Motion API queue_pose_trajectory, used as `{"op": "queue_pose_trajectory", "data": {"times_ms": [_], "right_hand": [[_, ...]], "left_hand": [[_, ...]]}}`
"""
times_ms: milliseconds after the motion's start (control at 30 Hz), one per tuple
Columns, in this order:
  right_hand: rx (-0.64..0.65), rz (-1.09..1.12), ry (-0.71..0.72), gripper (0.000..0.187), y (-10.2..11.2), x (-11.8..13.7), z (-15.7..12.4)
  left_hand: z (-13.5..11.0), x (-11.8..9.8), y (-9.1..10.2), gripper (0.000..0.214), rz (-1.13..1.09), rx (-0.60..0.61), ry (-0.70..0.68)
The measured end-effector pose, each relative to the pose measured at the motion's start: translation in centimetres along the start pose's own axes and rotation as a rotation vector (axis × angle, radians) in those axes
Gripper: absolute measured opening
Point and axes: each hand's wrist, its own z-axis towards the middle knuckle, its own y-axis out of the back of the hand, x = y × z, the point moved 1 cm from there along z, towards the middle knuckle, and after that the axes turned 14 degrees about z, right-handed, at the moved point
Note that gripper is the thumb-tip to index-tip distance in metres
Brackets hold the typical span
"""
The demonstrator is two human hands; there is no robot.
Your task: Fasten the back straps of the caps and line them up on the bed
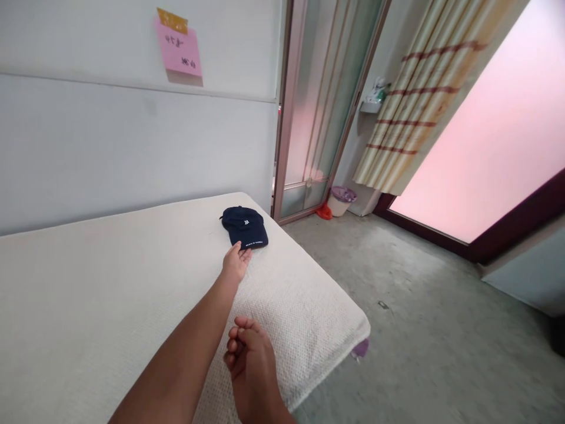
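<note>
A navy baseball cap (244,227) with small white lettering lies on the white mattress (88,306) near its far right corner. My left hand (235,263) is stretched out to it, fingers extended, with the fingertips just touching the near edge of the cap's brim. The hand holds nothing. My right hand (249,359) hovers close to me above the mattress's right edge. Its fingers are curled inward, and nothing shows in them.
A white wall with a pink sticky note (179,52) runs behind the bed. To the right are a frosted sliding door (318,112), a small bin (341,200), a striped curtain (419,100) and grey concrete floor (419,330).
</note>
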Motion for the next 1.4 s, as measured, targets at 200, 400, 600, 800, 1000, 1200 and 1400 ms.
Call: {"op": "queue_pose_trajectory", "data": {"times_ms": [200, 400, 600, 800, 1000, 1200, 1400], "right_hand": [[0.005, -0.035, -0.017, 0.02, 0.1, -1.1, 0.6], [-0.091, -0.098, -0.013, 0.017, 0.1, -2.7, 2.3], [0.277, -0.084, -0.174, 0.036, -1.7, -3.5, 1.5], [0.562, -0.159, -0.26, 0.04, -2.4, -6.0, -1.4], [0.602, -0.259, -0.517, 0.04, -1.5, -9.2, -2.8], [0.669, -0.474, -0.685, 0.037, -1.1, -10.0, -2.9], [0.726, -0.485, -0.69, 0.042, -2.1, -9.1, -3.0]], "left_hand": [[-1.5, -1.1, 3.0, 0.035, -0.093, -0.145, -0.031], [-10.3, -2.4, 12.1, 0.016, -0.084, -0.101, 0.009], [-22.0, -3.6, 22.0, 0.016, 0.101, -0.036, -0.023], [-27.0, -5.8, 28.6, 0.014, 0.187, 0.139, 0.059], [-25.7, -10.0, 32.4, 0.028, -0.124, 0.014, 0.052], [-25.1, -11.3, 35.1, 0.021, -0.119, -0.215, 0.099], [-26.4, -11.6, 34.7, 0.01, 0.006, -0.167, -0.017]]}}
